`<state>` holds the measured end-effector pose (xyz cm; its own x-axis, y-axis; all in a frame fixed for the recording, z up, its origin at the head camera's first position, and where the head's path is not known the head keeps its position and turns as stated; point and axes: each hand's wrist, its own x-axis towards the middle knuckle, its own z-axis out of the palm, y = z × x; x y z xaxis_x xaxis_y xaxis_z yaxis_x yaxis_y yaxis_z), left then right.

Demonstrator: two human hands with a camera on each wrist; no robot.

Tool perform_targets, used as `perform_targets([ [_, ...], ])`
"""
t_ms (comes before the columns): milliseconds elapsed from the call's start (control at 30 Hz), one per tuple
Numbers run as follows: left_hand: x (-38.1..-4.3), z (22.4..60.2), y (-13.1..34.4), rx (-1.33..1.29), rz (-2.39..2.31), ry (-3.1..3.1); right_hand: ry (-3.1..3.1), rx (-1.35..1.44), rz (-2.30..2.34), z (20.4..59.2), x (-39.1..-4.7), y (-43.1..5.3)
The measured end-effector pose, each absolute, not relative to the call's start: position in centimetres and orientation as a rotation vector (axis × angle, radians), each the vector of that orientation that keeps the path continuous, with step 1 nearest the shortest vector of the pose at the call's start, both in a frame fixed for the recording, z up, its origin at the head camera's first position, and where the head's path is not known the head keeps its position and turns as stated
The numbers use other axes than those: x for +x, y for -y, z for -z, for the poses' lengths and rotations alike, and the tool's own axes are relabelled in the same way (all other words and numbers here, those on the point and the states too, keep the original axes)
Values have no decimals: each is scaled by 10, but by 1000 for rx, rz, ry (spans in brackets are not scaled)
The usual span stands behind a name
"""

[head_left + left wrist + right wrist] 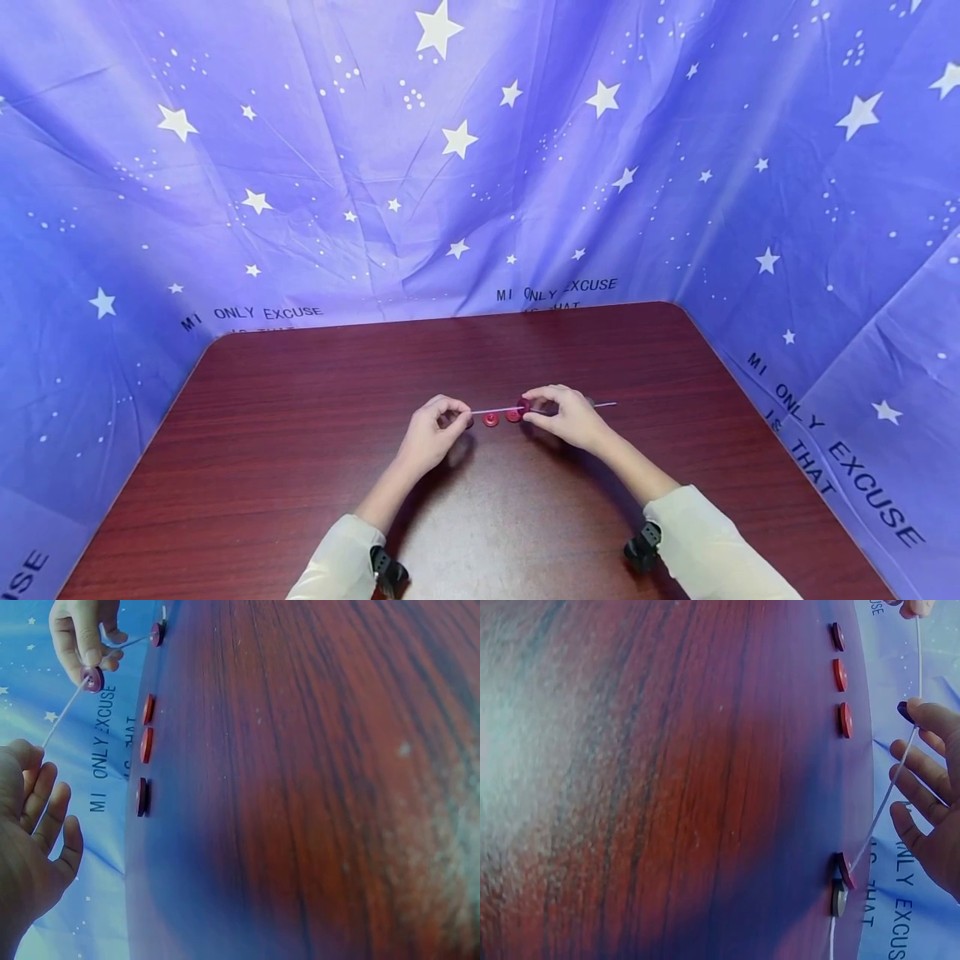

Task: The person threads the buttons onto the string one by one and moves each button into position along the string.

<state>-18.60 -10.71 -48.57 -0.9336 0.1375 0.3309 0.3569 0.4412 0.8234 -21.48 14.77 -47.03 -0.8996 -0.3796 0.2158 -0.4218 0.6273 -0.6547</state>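
In the head view, my left hand (431, 435) pinches one end of a thin pale cord (495, 410) above the table. My right hand (573, 421) pinches a dark red button (93, 679), which the cord passes through. Past the right hand the cord runs on down to the tabletop, where another dark red button (846, 871) and a greyish button (838, 898) sit along it. Below the taut stretch between the hands lie two red buttons (491, 419) and a darker button (142, 797), the darker one partly hidden by the left fingers in the head view.
The reddish-brown wooden table (300, 467) reaches back to a purple starred curtain (360, 167) hanging behind and at both sides. A black wrist camera (390, 573) is worn at the left sleeve, and another wrist camera (642, 547) at the right.
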Motion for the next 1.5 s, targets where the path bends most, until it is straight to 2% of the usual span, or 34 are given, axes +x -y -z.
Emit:
perform_targets([
  [1500, -184, 491, 107, -430, 1524, 2476, 2776, 592, -966, 484, -222, -193],
])
